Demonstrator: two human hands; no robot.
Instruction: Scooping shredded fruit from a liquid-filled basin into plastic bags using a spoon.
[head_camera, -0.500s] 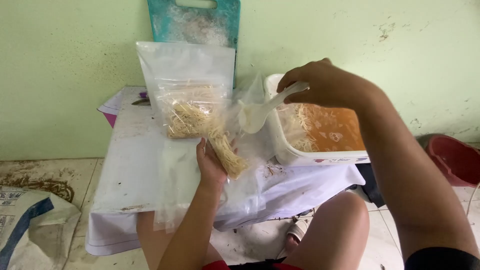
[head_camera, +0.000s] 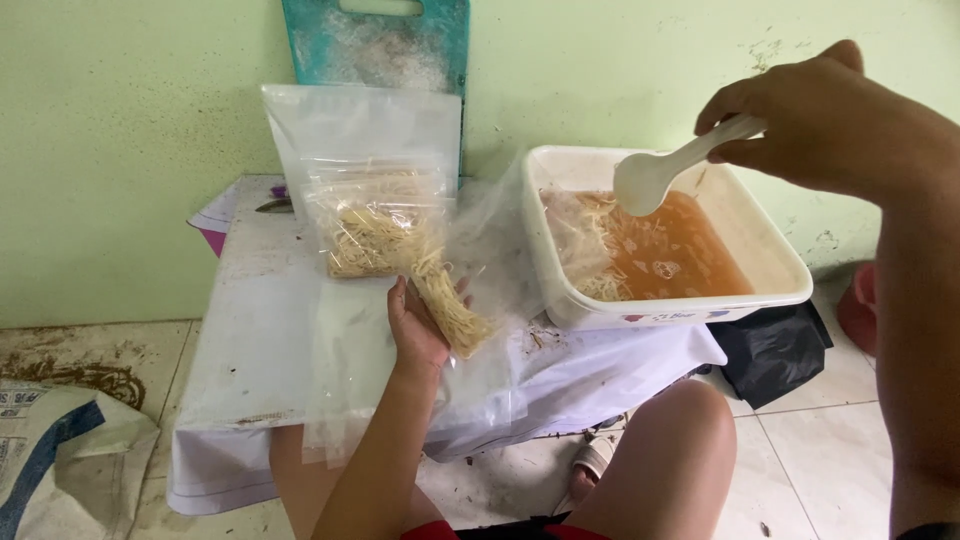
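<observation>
Right hand (head_camera: 820, 125) at two o'clock pinches a white plastic spoon (head_camera: 665, 170) over the white tub (head_camera: 770, 262) of orange liquid and pale shreds. Left hand (head_camera: 420, 325), at centre, cups a clear bag (head_camera: 470, 290) part-filled with shreds, its mouth toward the tub. Risk here: the limp bag mouth could fold shut and a wet spoonful land on the tabletop (head_camera: 260, 330); the tub sits near the edge, so a nudge might slop it. At eleven o'clock, a filled zip pouch (head_camera: 365, 190) leans upright against a teal board (head_camera: 385, 45). At eight o'clock, a woven white sack (head_camera: 60, 450) with a blue stripe.
</observation>
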